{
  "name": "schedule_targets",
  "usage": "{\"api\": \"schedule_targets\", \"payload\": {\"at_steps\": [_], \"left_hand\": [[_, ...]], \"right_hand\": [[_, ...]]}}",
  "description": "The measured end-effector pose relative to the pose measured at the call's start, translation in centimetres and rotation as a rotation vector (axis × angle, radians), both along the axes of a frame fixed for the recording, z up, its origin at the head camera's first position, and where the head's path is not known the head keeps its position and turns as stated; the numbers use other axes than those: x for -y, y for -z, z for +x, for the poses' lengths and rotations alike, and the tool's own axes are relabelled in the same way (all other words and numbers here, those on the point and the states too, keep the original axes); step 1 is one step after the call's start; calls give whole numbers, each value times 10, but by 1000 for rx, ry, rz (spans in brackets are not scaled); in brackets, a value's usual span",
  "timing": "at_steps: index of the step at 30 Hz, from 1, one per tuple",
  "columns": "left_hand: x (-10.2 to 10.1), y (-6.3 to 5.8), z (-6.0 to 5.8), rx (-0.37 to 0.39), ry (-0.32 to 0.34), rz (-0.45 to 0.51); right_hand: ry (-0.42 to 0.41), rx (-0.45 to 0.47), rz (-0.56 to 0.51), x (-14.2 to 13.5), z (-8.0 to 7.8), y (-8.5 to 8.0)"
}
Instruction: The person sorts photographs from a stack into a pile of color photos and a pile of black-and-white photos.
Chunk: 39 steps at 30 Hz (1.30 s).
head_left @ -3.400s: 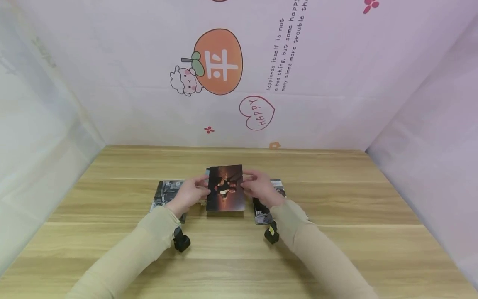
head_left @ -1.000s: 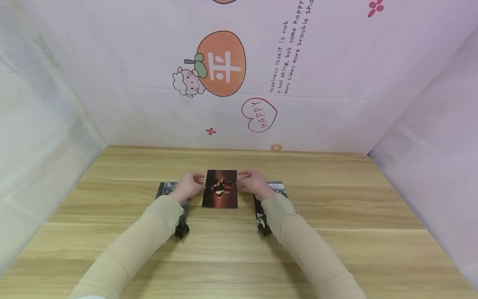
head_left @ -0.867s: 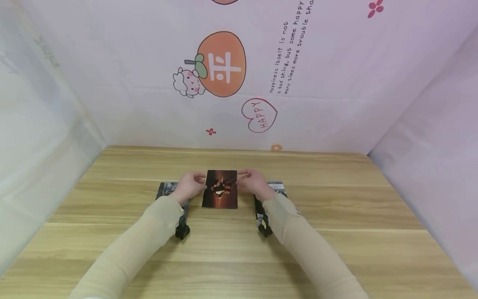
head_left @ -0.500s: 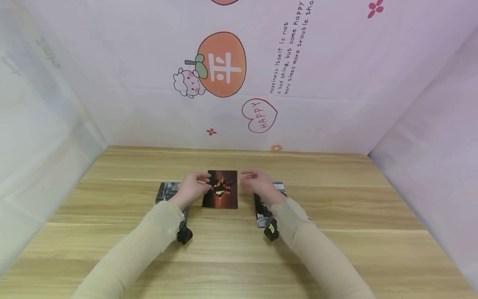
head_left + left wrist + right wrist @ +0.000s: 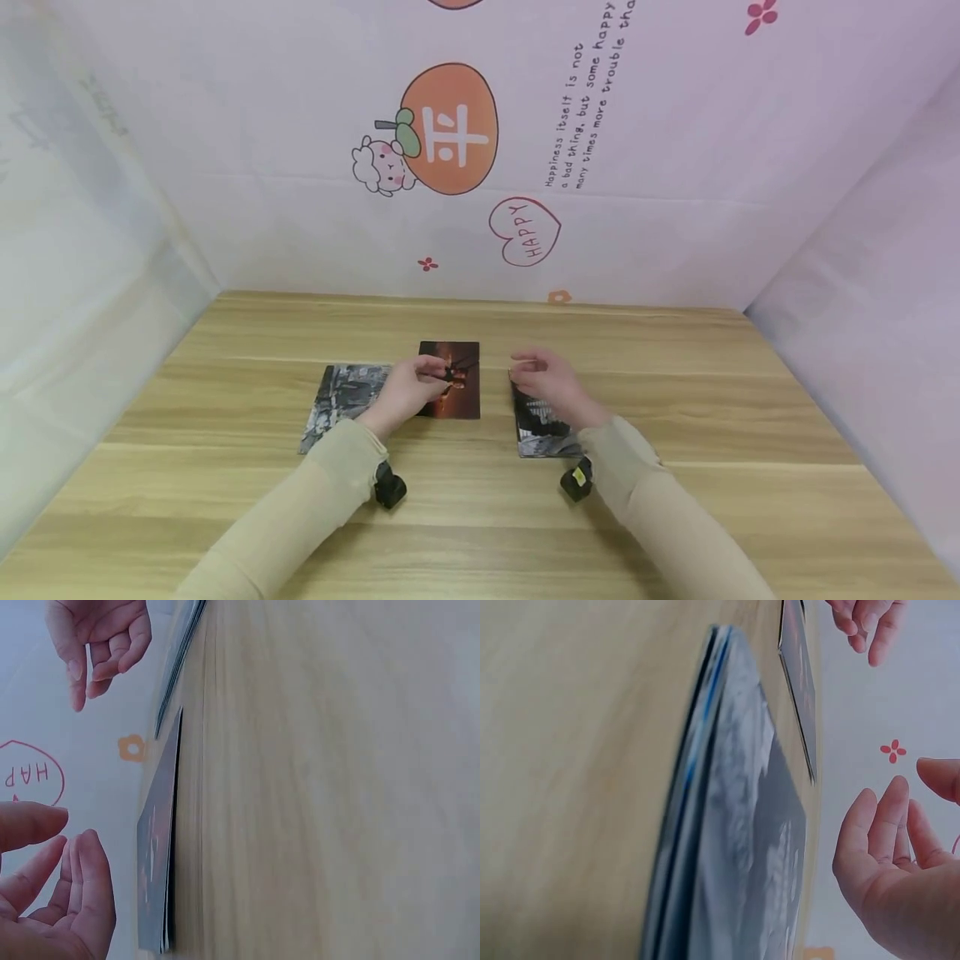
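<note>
A small stack of photo cards, topped by a dark orange-brown picture [image 5: 462,397], lies on the wooden table in the middle. My left hand [image 5: 408,390] hovers over its left part, thumb and fingers loosely curved, holding nothing. My right hand [image 5: 551,383] is above the far end of a thicker stack of black-and-white cards [image 5: 542,432] and also holds nothing. In the right wrist view that stack's layered edges [image 5: 686,802] show clearly. At the left lie black-and-white cards [image 5: 341,400], partly covered by my left hand and sleeve.
Small black wrist cameras hang under the left wrist [image 5: 390,486] and the right wrist [image 5: 576,481]. The wooden table [image 5: 465,533] ends at a printed fabric backdrop [image 5: 300,233], with pale cloth at both sides.
Both hands have parted from the middle stack's edges and shifted right: the left over the dark picture, the right above the right stack. The dark-topped card, held up earlier, now lies on the table.
</note>
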<state>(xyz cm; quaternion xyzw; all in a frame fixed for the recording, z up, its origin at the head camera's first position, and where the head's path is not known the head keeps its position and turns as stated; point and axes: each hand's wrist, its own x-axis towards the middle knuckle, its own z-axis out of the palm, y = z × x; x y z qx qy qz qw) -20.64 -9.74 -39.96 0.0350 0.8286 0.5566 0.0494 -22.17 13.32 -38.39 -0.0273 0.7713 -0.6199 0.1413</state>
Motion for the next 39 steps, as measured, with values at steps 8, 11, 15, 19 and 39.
{"api": "schedule_targets", "payload": {"at_steps": [8, 11, 15, 19, 39], "left_hand": [[-22, -1, 2, -11, 32, 51], [-30, -3, 4, -7, 47, 65], [-40, -3, 5, -5, 73, 64], [-48, -1, 6, -40, 101, 51], [-77, 8, 8, -28, 152, 95]], "right_hand": [[-16, -18, 41, -19, 6, 0], [-23, -46, 39, -26, 9, 0], [-29, -49, 57, -35, 13, -1], [-27, -33, 76, -44, 15, -1], [-12, -52, 146, -84, 19, 2]]}}
